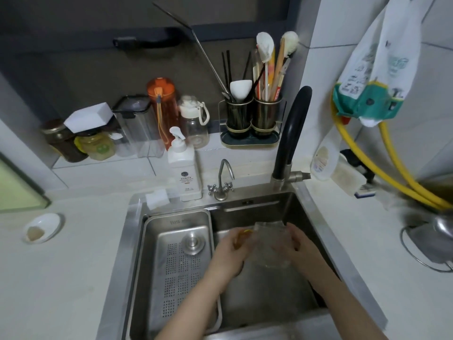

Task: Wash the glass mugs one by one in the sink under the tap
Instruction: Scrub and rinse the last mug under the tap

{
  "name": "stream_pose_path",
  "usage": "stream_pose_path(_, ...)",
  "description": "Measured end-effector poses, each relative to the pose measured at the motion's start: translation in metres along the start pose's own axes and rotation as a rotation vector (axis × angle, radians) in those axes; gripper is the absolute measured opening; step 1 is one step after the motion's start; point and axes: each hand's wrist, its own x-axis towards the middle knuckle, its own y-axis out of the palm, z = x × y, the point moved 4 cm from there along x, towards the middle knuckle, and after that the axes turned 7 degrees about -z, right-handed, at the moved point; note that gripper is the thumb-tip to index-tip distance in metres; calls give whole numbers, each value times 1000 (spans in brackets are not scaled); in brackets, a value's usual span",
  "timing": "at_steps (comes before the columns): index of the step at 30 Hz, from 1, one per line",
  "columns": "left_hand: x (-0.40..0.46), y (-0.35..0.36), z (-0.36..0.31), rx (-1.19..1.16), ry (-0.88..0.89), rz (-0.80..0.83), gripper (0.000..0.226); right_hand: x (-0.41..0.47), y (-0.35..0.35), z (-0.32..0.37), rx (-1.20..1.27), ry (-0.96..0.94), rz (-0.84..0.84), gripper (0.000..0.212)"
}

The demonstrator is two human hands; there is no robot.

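A clear glass mug [270, 245] with an amber handle [241, 238] is held over the steel sink [257, 207], below the black tap [293, 133]. A thin stream of water falls from the tap toward the mug. My left hand [231, 253] grips the mug at its handle side. My right hand [297, 244] curls round the mug's right wall. The mug is blurred, so I cannot tell how it is tilted. No other glass mug shows.
A perforated steel drain tray [179, 241] fills the sink's left half. Behind the sink stand a small steel tap [221, 180] and a white soap pump bottle [183, 170]. Jars and bottles line the ledge; a utensil caddy [252, 119] sits beside them. A soap dish [41, 228] lies left.
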Motion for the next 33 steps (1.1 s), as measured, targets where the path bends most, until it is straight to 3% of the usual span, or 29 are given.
stream_pose_path(2, 1, -4, -4, -55, -41, -56, 11, 4, -1, -3, -30, -47, 40, 54)
stream_pose_path(4, 1, -5, -4, -50, -91, -95, 12, 7, -4, -4, -55, -124, 42, 84)
stream_pose_path(6, 1, -3, -4, -63, -133, -117, 11, 10, -7, -1, -36, -202, 52, 97)
stream_pose_path(13, 12, 10, -1, -28, -40, -247, 13, 26, -16, 0, 27, -307, 118, 77)
stream_pose_path(17, 16, 12, 0, -16, -12, -283, 15, 54, -35, -16, 19, -150, 169, 59)
stream_pose_path(21, 20, 10, -4, -123, -15, -341, 6, 108, -64, -22, -131, -73, -34, 35)
stream_pose_path(26, 26, 13, -11, -251, -41, -377, 5, 185, -85, -34, -156, 31, -284, 53)
stream_pose_path(29, 30, 16, -11, -287, -57, -394, 4, 218, -85, -47, -264, 45, -265, 48)
stream_pose_path(33, 35, 23, -12, -277, -75, -383, 5, 241, -90, -49, -373, 126, -234, 16)
